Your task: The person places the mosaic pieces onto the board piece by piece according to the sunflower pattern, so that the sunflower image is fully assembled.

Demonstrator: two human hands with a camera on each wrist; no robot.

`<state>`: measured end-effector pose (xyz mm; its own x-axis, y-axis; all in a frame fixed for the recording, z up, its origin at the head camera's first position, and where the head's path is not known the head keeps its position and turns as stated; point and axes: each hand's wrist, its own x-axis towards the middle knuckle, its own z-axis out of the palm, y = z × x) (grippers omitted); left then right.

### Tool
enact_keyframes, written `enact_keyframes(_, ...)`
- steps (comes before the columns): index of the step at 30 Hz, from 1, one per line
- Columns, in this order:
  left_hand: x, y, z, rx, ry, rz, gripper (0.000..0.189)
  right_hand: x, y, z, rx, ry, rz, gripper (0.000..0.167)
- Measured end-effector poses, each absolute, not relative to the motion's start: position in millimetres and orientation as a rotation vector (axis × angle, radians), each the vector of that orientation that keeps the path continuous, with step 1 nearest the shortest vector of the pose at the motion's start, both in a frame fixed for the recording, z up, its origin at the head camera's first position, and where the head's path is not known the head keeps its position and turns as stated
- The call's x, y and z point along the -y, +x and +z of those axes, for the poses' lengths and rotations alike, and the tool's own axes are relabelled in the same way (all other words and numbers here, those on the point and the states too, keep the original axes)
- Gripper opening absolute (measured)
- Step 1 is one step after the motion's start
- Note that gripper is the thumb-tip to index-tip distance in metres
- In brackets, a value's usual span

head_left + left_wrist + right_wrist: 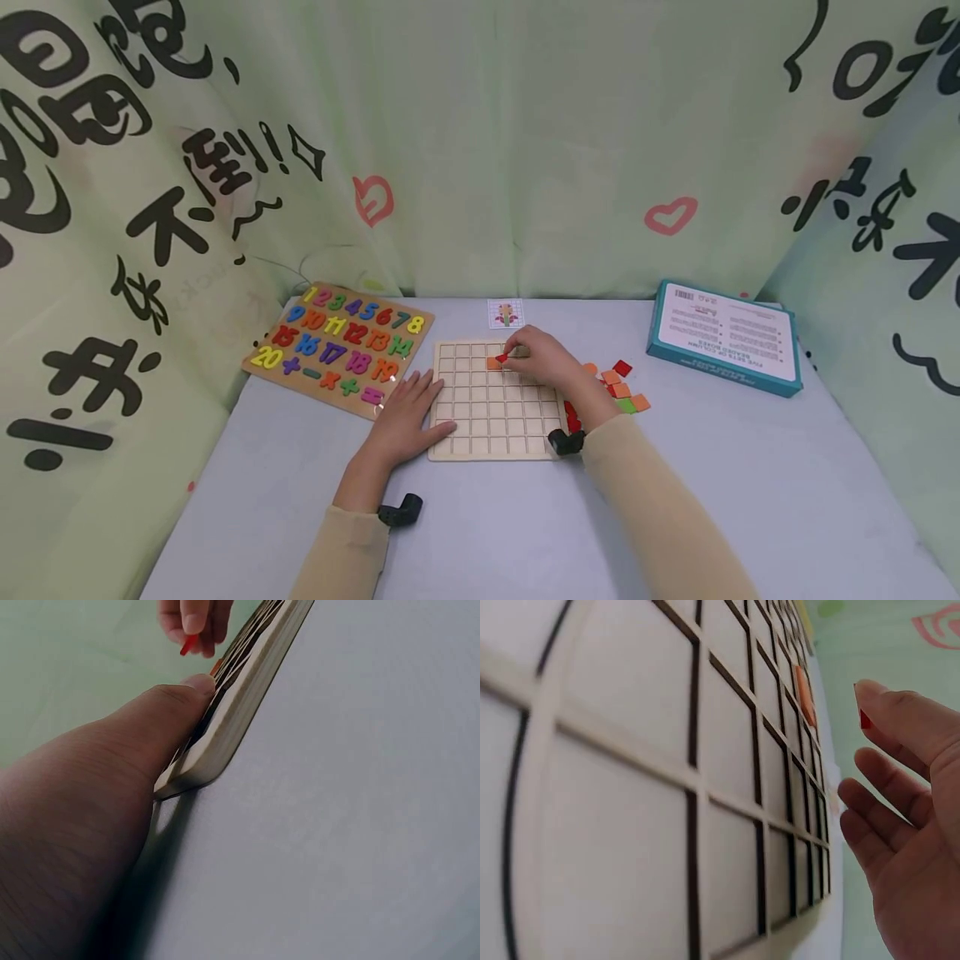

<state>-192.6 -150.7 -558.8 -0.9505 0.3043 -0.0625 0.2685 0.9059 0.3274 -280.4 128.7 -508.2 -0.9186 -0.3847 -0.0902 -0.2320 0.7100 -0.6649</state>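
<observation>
A wooden grid board [465,429] lies on the table in front of the person. The right hand [534,358] pinches a small red tile [502,357] between thumb and finger above the upper part of the grid. That red tile [188,646] shows edge-on in the left wrist view. Just beside it, an orange tile [492,364] sits in a square of the grid, seen also in the right wrist view as an orange tile [805,696]. The left hand [405,423] rests at the board's left edge, fingers spread and thumb on the board's rim.
Loose red, orange and green tiles [618,390] lie right of the board, partly behind the right forearm. A small pattern card [506,314] lies behind the board. A wooden number puzzle [300,379] is at the left, a teal box [723,333] at the right. Curtains enclose the table.
</observation>
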Motion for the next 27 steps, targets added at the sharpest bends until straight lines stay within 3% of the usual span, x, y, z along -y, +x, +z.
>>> enact_keyframes(27,153.6,-195.0,-565.5,-3.003,0.480,0.465,0.085,-86.8,-287.8,-527.3,-2.806,-0.543,-0.865,0.019)
